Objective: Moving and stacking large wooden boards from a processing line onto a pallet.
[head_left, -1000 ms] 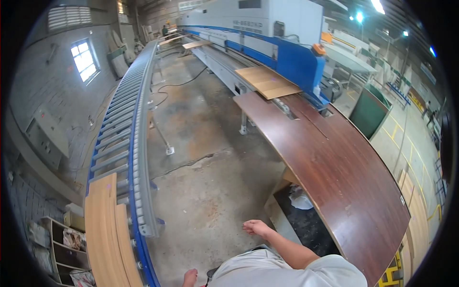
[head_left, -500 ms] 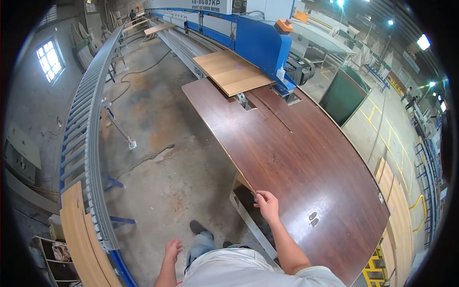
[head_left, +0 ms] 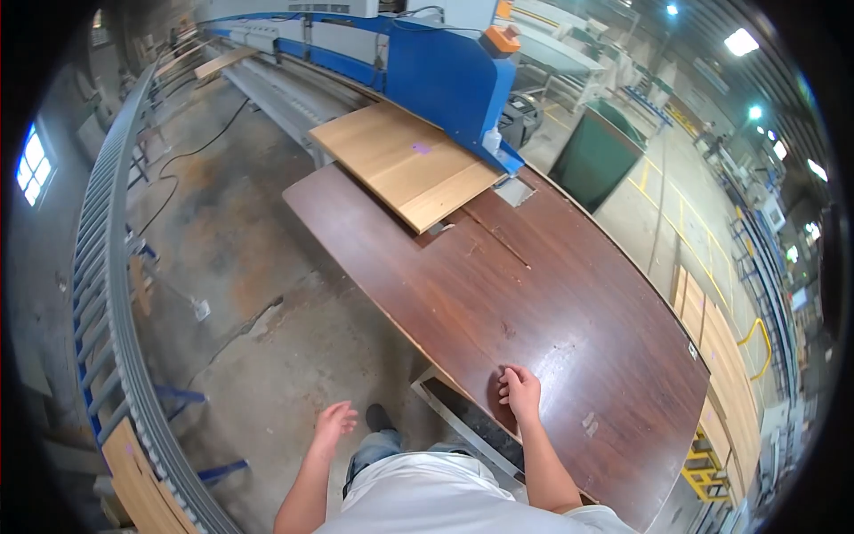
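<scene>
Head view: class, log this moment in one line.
right hand: resting on dark table | left hand: free, open | pale board: at blue machine

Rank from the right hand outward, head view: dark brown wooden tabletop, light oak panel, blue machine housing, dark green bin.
From the right hand:
1. Dark brown wooden tabletop: directly under the hand, touching.
2. Light oak panel: ahead, on the table's far end.
3. Blue machine housing and dark green bin: beyond the panel, bin to the right; too close to rank.
</scene>
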A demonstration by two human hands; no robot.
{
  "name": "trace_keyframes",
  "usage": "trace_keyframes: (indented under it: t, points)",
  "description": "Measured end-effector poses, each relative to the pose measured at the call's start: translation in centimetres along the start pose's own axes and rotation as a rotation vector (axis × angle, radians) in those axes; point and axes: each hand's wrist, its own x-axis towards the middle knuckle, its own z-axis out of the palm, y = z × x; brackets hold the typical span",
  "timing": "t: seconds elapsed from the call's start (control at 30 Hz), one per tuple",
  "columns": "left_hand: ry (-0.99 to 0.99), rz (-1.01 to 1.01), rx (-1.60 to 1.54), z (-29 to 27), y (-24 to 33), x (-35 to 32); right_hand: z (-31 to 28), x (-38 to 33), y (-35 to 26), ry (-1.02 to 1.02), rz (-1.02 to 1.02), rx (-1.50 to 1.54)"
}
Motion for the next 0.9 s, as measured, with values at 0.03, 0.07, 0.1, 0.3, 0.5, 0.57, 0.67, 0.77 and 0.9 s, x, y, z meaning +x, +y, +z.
trace_keyframes:
  t: [0.03,0.07,0.1,0.3,0.5,0.57,0.67,0.77,0.9]
  points:
    - [-0.068,0.018,-0.002,0.7,2.0,0.5,0.1,0.4,-0.4,0.027,0.047,0.006]
    - [-0.126,0.029,0.004,1.5,3.9,1.0,0.2,0.6,-0.6,0.055,0.060,0.007]
    - [-0.157,0.031,0.007,2.5,5.7,1.4,0.2,0.8,-0.7,0.065,0.089,0.000]
    - [-0.410,0.126,-0.091,9.5,15.2,5.2,0.3,0.7,-0.3,0.104,0.106,0.039]
    - [-0.529,0.187,-0.216,17.5,21.2,10.6,0.0,0.6,-0.1,0.122,0.098,0.081]
    - [-0.437,0.157,-0.279,20.0,22.1,12.1,-0.1,0.5,-0.1,0.113,0.084,0.100]
    - [-0.385,0.153,-0.312,23.4,22.4,13.6,-0.2,0.5,-0.1,0.112,0.097,0.141]
    - [-0.356,0.072,-0.379,26.0,22.2,15.0,-0.1,0.5,0.2,0.146,0.082,0.122]
    - [-0.382,0.050,-0.403,28.5,21.1,15.9,-0.5,0.4,0.8,0.175,0.047,0.162]
